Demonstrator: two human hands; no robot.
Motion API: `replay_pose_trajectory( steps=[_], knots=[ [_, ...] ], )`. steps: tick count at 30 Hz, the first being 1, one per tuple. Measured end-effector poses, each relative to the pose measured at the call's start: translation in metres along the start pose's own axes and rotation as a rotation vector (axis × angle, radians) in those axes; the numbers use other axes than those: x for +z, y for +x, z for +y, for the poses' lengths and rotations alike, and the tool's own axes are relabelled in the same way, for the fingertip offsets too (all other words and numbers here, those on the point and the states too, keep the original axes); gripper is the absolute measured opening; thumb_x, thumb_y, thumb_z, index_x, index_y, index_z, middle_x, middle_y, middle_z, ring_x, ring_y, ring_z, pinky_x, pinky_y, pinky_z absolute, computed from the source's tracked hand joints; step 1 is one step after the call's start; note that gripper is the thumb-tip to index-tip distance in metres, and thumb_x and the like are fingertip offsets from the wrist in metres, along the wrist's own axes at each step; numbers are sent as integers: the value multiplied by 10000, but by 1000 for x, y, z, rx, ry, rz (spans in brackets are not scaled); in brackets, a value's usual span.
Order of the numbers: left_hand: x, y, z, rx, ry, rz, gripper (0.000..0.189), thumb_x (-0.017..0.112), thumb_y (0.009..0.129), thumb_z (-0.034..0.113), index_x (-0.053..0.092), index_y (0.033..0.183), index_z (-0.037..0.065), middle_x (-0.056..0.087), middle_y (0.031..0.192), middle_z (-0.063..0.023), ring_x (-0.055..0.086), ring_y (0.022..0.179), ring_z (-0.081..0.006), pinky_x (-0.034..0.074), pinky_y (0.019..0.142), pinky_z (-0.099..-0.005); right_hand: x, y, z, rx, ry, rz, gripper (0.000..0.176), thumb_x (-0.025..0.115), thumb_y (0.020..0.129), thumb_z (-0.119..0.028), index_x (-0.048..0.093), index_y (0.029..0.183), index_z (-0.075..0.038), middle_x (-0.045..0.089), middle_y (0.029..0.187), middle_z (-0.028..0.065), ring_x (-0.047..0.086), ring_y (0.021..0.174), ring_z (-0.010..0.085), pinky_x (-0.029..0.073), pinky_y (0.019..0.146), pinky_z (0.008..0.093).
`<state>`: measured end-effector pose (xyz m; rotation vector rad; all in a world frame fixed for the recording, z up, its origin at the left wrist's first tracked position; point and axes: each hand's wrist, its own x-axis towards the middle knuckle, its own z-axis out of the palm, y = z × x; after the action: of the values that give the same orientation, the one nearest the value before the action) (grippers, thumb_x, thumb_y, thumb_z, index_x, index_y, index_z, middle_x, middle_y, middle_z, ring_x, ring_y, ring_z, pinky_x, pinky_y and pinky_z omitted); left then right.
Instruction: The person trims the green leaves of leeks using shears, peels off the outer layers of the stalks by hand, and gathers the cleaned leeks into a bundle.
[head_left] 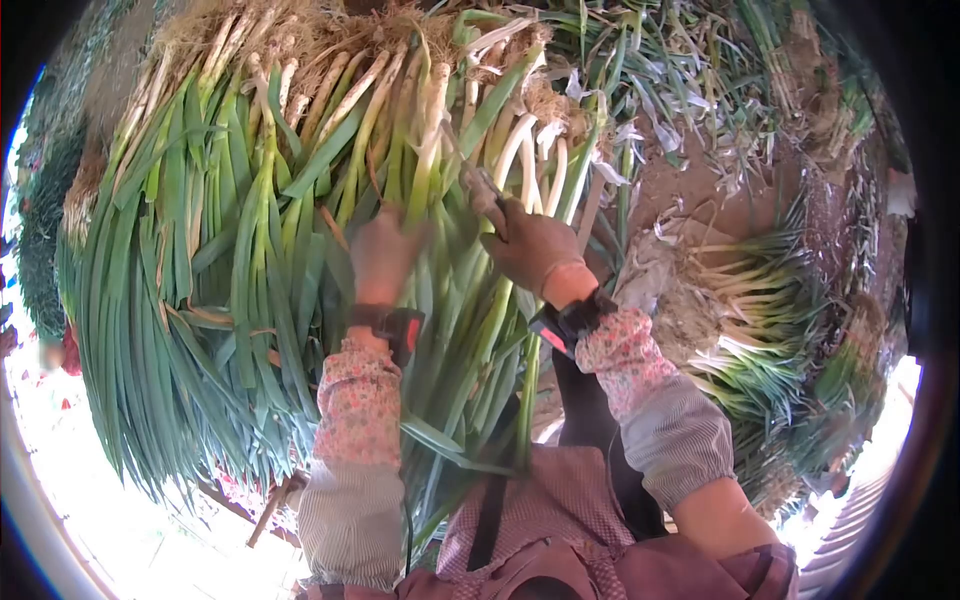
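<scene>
A broad heap of leeks (265, 215) lies in front of me, with rooty white ends toward the far side and long green leaves toward me. My left hand (385, 252), smeared by motion, is over the leek stems in the middle of the heap; its fingers cannot be made out. My right hand (535, 245) is closed round the handle of a knife (483, 195). The knife's narrow blade points up and left, beside a thick pale leek stem (433, 115). Both hands look gloved.
To the right, a smaller pile of leeks (755, 320) with white ends inward lies on bare soil (690, 195). Loose leaves and peelings (660, 90) are scattered at the upper right. My apron-covered lap (540, 500) is close below the heap.
</scene>
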<state>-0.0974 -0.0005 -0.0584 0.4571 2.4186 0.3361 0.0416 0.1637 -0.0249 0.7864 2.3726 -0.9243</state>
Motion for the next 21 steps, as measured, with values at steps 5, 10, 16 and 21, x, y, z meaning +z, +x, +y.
replay_pose_trajectory(
  steps=[5, 10, 16, 21],
  knots=[
    [-2, 2, -3, 7, 7, -36, 596, 751, 765, 462, 652, 1162, 30, 686, 1107, -250, 651, 1066, -400, 501, 909, -436, -3, 38, 9, 2, -53, 0, 505, 534, 899, -491, 552, 1247, -125, 694, 967, 222, 656, 925, 426, 505, 810, 520],
    [3, 6, -14, 71, -31, -11, 546, 719, 805, 455, 645, 1116, 12, 690, 1055, -255, 659, 1001, -411, 502, 860, -437, -20, 59, 2, 80, -52, -27, 471, 497, 920, -457, 573, 1234, -115, 677, 1065, 189, 659, 977, 400, 508, 863, 502],
    [3, 14, -33, 134, -200, -84, 514, 663, 849, 467, 640, 1053, -4, 672, 971, -273, 624, 969, -460, 482, 824, -485, -26, 54, 2, 60, -24, 60, 575, 549, 882, -520, 555, 1243, -73, 689, 997, 233, 650, 945, 439, 498, 846, 518],
    [13, 23, -52, 125, -323, -106, 464, 679, 895, 357, 642, 1130, -41, 683, 941, -132, 592, 845, -192, 470, 826, -317, -24, 76, 1, 49, -18, 64, 552, 515, 905, -496, 550, 1253, -68, 689, 1020, 235, 657, 955, 432, 503, 865, 505]
  ],
)
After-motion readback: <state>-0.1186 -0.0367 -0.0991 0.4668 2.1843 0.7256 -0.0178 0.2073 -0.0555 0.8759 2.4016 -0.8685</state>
